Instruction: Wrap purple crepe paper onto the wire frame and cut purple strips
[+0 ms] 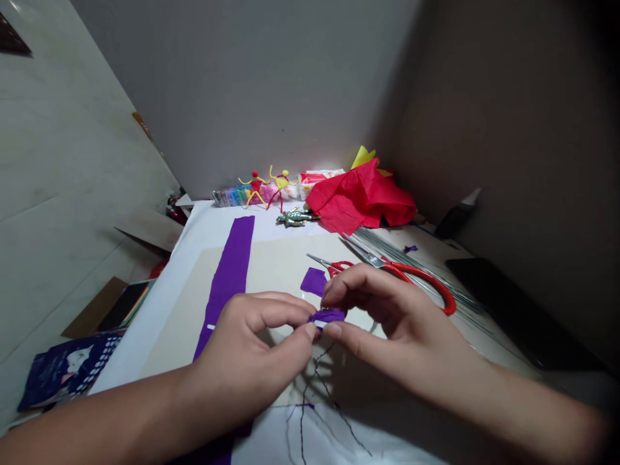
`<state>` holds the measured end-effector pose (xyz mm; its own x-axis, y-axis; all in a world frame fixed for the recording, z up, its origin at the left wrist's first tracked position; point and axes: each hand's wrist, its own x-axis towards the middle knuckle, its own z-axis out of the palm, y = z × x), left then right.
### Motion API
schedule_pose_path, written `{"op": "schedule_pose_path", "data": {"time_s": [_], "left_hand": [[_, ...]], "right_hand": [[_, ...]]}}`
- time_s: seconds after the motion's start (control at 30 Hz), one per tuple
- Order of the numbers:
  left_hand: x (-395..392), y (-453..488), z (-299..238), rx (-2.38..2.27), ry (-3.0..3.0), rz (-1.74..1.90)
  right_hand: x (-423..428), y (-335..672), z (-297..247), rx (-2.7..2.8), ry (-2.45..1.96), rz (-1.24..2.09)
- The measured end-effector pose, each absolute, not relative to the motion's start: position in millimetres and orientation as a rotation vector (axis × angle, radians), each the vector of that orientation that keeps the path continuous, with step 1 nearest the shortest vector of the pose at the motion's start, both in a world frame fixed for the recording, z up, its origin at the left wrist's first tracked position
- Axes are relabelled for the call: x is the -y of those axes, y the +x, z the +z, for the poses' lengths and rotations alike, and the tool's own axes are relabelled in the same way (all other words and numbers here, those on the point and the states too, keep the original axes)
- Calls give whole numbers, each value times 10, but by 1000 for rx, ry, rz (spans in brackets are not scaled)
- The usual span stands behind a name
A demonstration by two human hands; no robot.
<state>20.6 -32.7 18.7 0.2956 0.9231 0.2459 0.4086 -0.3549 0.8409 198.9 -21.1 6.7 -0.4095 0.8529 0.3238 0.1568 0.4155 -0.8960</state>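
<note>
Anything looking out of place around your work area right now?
A small purple paper scrap sits alone by the thin wires, well away from the long purple strip, so it looks stray. The red-handled scissors also lie open across those wires.

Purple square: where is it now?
Head view: the purple square lies on the beige board, just beyond the right hand, left of the small red scissors.

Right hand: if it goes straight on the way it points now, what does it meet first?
The right hand meets the purple crepe paper first, then probably the left hand; depth is unclear.
</note>
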Motion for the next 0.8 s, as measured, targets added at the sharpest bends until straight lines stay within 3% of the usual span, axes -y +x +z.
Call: {"op": "schedule_pose_path", "data": {"time_s": [0.13,0.23,0.8], "left_hand": [[317,208,173,-1242,1916,995],[321,218,163,-1220,1933,951],[323,251,103,-1266,1808,903]], "right_hand": [[262,2053,91,2099,-721,363],[284,2064,100,2176,-734,155],[194,2057,-25,2280,-737,71]]}}
